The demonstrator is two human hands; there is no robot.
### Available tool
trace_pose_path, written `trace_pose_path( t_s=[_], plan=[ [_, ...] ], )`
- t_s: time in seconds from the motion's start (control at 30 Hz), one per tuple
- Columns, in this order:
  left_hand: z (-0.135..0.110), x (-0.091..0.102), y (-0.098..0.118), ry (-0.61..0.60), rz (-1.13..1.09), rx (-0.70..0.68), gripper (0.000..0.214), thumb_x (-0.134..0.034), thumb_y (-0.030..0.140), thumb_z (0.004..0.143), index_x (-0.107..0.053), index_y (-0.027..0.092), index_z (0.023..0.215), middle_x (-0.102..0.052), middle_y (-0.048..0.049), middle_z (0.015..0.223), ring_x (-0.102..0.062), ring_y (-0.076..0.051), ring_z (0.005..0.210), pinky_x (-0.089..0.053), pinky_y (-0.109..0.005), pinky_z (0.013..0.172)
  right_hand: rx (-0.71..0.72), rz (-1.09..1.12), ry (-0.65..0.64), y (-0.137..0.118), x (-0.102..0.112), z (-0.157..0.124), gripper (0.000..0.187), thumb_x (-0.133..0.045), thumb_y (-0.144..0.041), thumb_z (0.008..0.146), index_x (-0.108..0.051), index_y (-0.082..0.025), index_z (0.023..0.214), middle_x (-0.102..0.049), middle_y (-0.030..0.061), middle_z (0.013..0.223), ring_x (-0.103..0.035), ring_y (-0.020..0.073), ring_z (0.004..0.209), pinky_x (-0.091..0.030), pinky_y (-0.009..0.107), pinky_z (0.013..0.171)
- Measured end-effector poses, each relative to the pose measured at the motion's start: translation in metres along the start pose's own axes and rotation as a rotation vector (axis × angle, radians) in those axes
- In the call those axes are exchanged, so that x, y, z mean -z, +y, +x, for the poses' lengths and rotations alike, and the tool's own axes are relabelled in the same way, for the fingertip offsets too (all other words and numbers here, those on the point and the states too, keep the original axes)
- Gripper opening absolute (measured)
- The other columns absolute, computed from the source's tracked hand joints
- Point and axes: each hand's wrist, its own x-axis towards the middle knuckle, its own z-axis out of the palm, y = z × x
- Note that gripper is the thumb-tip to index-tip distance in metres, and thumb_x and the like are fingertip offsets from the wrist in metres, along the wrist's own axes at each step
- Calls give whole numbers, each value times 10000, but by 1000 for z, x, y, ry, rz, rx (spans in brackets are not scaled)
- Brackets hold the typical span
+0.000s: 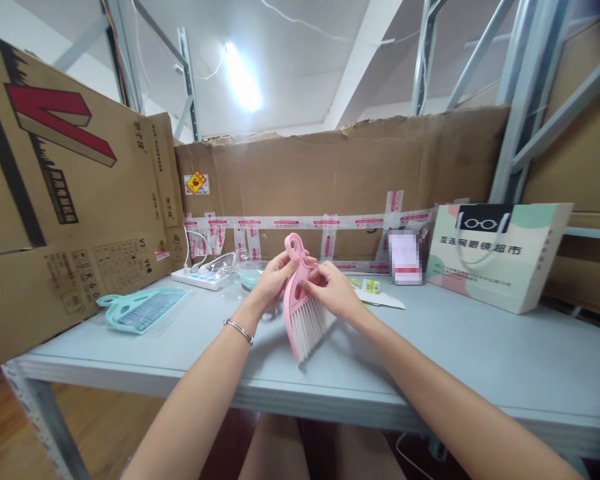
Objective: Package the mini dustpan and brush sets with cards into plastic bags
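As logged from my remote station, item one was the grip: left hand [273,277] closed on the handle side of a pink brush-and-dustpan set [304,313], right hand [331,288] pinching the opposite edge with its fingertips. Both were pressed onto the plastic, neither spread.

- Set position: held roughly upright, handle loop on top, white bristles pointing down, clear above the worktop [480,347] and near its front edge.
- Left wrist: one metal bangle [239,331].
- Further out, left: a teal brush-and-dustpan set [141,308] in clear wrap, lying flat; behind it, a white power strip [200,277] with cables.
- Right: a printed paper bag [497,263], standing against the cardboard wall [330,173].
- Risk, as I judged it: the two pink pieces might part suddenly under opposing pulls, and one could drop past the worktop edge. The thin fingertip hold on the right was the likely cause.
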Motion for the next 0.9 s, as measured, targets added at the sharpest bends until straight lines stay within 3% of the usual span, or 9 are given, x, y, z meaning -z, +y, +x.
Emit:
trace_pose_path(
  t_s=[0.37, 0.6, 0.77, 0.9],
  plan=[
    [1, -5, 3, 211, 166, -80, 403, -665, 461, 701, -613, 112, 896, -689, -118, 925, -641, -197, 820, -487, -322, 763, -82, 153, -52, -2, 5, 1, 211, -609, -381, 661, -547, -190, 594, -532, 2, 709, -522, 143, 676, -416, 291, 668],
    [-2, 6, 10, 55, 167, -23, 425, -670, 402, 718, -633, 103, 1018, -679, -147, 998, -641, -245, 918, -473, -378, 855, -57, 83, -40, -5, 8, 0, 184, -614, -337, 649, -528, -189, 585, -489, -8, 724, -505, 128, 657, -413, 284, 660],
    [-5, 3, 15, -83, 146, 11, 433, -683, 311, 722, -599, 163, 1120, -605, -126, 1187, -562, -245, 1098, -440, -354, 929, 25, 20, 30, -5, 11, -2, 173, -610, -322, 662, -512, -196, 593, -464, -11, 709, -481, 127, 646, -407, 283, 639],
    [-6, 6, 17, -112, 120, 65, 443, -685, 280, 713, -604, 173, 1136, -597, -127, 1204, -570, -268, 1084, -464, -364, 892, 42, 19, 25, -7, 11, -2, 186, -605, -345, 672, -514, -199, 601, -463, -11, 718, -484, 126, 644, -407, 281, 631]
  ],
)
